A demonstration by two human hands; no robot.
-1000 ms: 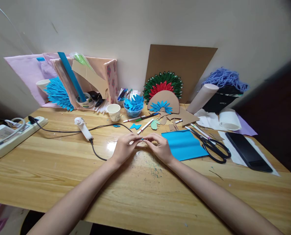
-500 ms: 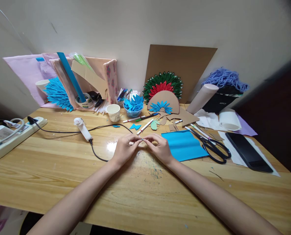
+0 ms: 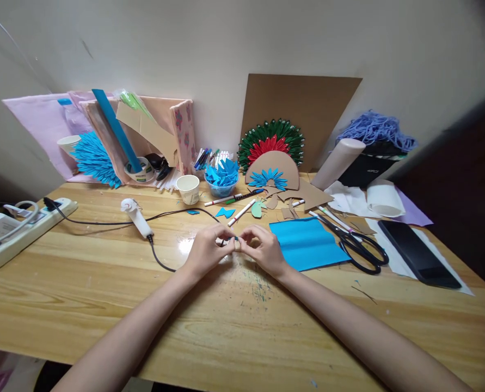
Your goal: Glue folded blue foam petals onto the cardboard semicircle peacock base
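Our left hand and right hand meet fingertip to fingertip, pinching a tiny blue paper piece just above the table — behind, a bowl brims with blue folded bits.

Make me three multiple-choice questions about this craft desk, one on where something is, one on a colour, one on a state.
1. Where do the black-handled scissors lie?
A. right of the flat blue paper sheet
B. inside the white paper cup
C. on the white power strip

2. What colour are the folded paper pieces in the small bowl?
A. yellow
B. blue
C. black

3. How are the left hand and right hand placed?
A. far apart
B. fingertips together, pinching a tiny blue scrap
C. holding a marker

Answers: 1 A, they border the sheet's right edge; 2 B, plainly blue; 3 B, the fingertips meet at mid-table.
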